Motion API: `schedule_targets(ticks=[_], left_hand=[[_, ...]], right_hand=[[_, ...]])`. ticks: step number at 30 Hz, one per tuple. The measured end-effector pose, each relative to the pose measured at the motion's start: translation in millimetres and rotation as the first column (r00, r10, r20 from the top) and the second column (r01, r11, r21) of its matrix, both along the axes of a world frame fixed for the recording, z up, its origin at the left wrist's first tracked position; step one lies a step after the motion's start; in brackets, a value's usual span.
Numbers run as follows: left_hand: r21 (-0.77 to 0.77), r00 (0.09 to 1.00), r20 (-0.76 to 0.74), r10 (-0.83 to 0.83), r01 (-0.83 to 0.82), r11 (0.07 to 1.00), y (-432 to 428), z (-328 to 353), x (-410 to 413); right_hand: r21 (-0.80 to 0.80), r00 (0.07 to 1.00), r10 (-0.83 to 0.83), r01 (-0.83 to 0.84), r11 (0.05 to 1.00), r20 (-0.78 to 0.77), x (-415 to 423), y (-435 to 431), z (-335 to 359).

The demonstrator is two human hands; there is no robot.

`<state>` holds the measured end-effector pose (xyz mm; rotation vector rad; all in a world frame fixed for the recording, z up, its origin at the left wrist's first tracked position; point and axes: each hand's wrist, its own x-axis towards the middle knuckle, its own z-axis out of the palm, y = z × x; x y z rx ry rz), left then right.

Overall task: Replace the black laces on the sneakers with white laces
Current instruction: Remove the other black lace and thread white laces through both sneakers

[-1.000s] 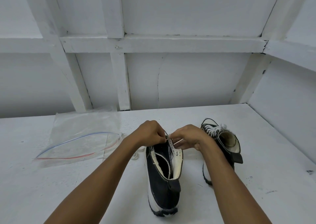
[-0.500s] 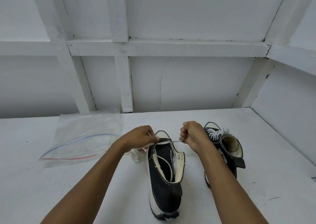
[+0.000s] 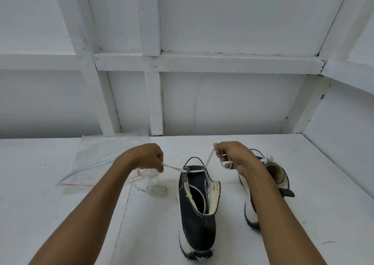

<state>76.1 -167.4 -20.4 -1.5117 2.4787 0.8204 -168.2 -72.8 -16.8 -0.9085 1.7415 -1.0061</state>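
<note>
From here I see the left hand point(image 3: 145, 156) and right hand point(image 3: 232, 155) each pinching one end of the flat white lace point(image 3: 209, 158), which is threaded through the black canvas high-top sneaker point(image 3: 194, 220).

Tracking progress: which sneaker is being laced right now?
The middle sneaker: its white lace spans only the toe-end eyelets, left hand and right hand each gripping an end. The other sneaker is in neither hand.

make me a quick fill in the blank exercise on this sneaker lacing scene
The lace held by the left hand and right hand is ___ in colour.
It crosses the near sneaker just behind the white ___ cap.
The clear zip bag lies on the person's ___ side.
The other sneaker, already laced, sits behind the ___ forearm.
Missing: white, toe, left, right
</note>
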Motion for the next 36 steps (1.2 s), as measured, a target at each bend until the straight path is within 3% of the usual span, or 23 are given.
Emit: schedule_targets(ticks=[3,6,12,21,32,36], left_hand=[[-0.348,0.996,0.042,0.082,-0.062,0.935,-3,10,-4],[-0.51,0.969,-0.179,0.172,-0.241,0.826,-2,21,-10],[-0.311,0.826,-0.533,0.184,-0.394,0.865,2,63,-25],[-0.201,0.706,-0.693,0.146,-0.384,0.901,0,142,-46],[-0.411,0.773,-0.635,0.0,-0.337,0.847,-6,230,-66],[-0.523,0.791,-0.611,-0.03,-0.376,0.765,-16,253,-71]], right_hand=[[-0.138,0.996,-0.079,0.084,0.987,0.044,5,-1,23],[-0.229,0.986,-0.105,0.133,0.964,0.128,12,1,42],[-0.336,0.975,-0.113,0.173,0.926,0.19,19,1,84],[-0.396,0.978,-0.099,0.166,0.903,0.184,34,-3,135],[-0.438,0.974,-0.059,0.151,0.886,0.218,33,-18,206],[-0.463,0.974,-0.05,0.15,0.874,0.222,31,-23,230]])
